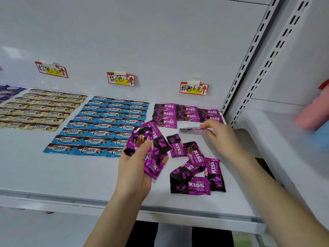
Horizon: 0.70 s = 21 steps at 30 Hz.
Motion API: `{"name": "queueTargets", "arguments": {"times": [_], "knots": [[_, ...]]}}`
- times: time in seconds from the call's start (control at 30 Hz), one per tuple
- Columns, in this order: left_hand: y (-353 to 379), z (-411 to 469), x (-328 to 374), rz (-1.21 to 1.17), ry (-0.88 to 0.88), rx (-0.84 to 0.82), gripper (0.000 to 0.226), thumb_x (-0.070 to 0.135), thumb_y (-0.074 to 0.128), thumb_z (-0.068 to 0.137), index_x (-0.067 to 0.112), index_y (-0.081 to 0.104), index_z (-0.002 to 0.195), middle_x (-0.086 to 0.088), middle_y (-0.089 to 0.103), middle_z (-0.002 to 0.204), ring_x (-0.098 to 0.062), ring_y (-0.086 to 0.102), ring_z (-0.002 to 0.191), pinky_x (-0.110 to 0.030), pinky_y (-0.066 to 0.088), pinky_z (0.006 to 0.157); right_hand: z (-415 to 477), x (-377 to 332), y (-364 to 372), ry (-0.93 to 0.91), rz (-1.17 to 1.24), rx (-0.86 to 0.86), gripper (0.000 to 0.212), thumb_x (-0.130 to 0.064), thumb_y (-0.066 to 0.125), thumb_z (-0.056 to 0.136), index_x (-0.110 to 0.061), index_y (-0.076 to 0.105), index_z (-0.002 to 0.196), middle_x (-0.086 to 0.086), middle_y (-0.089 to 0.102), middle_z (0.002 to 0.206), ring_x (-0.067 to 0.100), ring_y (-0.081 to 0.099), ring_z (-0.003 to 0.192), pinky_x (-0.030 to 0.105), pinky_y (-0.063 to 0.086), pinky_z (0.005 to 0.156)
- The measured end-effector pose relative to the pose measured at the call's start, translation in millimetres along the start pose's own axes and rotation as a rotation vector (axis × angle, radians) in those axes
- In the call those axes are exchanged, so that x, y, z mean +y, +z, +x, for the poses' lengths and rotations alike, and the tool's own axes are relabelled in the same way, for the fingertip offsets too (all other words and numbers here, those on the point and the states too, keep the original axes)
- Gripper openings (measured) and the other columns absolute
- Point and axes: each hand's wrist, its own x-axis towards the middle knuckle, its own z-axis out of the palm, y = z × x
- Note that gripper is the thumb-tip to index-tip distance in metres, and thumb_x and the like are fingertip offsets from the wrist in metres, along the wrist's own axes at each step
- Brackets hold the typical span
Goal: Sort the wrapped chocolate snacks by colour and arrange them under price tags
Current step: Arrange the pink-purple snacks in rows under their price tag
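Note:
My left hand [137,168] grips a bunch of purple KISS packets [151,141] above the white shelf [71,172]. My right hand [217,134] pinches one purple packet [188,129], seen edge-on, just in front of the laid-out purple rows [185,114]. Those rows lie under the right price tag [194,88]. A loose pile of purple packets [195,168] lies between my hands near the shelf front. Blue Choco bars [105,125] sit in rows under the middle tag [121,79]. Gold Choco bars [41,109] lie under the left tag [51,70].
Dark blue-violet packets [8,92] show at the far left edge. A slotted shelf upright [249,56] bounds the shelf on the right. On the neighbouring shelf lie blurred pink [311,113] and blue items. The shelf's metal front rail [106,202] runs below my wrists.

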Motion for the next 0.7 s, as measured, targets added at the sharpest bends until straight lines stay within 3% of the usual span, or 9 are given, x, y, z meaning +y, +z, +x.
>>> {"name": "queueTargets", "arguments": {"times": [0.13,0.23,0.33,0.47,0.7], "knots": [[-2.4,2.5,-0.5,0.003,0.002,0.015,0.023,0.002,0.059,0.086,0.019,0.057,0.101,-0.007,0.073,0.09,-0.025,0.072,0.073,-0.043,0.058,0.055,-5.5,16.5,-2.5,-0.003,-0.068,-0.126,0.024,-0.003,0.051,0.09,-0.009,0.062,0.111,0.004,0.063,0.115,0.02,0.055,0.109,0.013,0.033,0.081],[-1.4,3.7,-3.7,0.009,-0.009,0.006,0.023,0.002,0.059,0.086,0.02,0.057,0.099,-0.006,0.074,0.087,-0.026,0.072,0.074,-0.044,0.058,0.055,-6.2,12.2,-6.4,-0.012,-0.06,-0.09,0.03,-0.006,0.05,0.09,-0.013,0.06,0.118,0.0,0.059,0.122,0.013,0.05,0.114,0.008,0.026,0.084],[0.8,4.5,-8.0,0.014,-0.023,0.0,0.025,0.002,0.06,0.085,0.02,0.058,0.103,-0.007,0.073,0.092,-0.027,0.072,0.078,-0.042,0.058,0.054,-0.6,0.3,-2.3,-0.058,-0.069,-0.051,0.028,-0.018,0.051,0.093,-0.014,0.06,0.12,0.0,0.06,0.121,0.014,0.05,0.114,0.013,0.029,0.088],[1.2,4.2,-12.9,0.045,0.008,-0.027,0.028,0.002,0.059,0.086,0.022,0.059,0.106,-0.006,0.073,0.096,-0.027,0.071,0.082,-0.038,0.057,0.053,6.4,-5.3,13.8,-0.112,-0.15,-0.16,0.029,-0.029,0.048,0.095,-0.01,0.067,0.104,0.004,0.065,0.101,0.019,0.053,0.099,0.028,0.038,0.082],[-3.2,3.3,-19.7,0.083,0.019,-0.024,0.039,0.005,0.06,0.086,0.018,0.055,0.123,-0.009,0.071,0.106,-0.029,0.071,0.087,-0.039,0.059,0.058,15.0,-3.4,26.3,-0.044,-0.199,-0.198,0.04,-0.035,0.038,0.098,-0.016,0.052,0.131,0.004,0.05,0.133,0.021,0.04,0.124,0.033,0.031,0.101]]}}
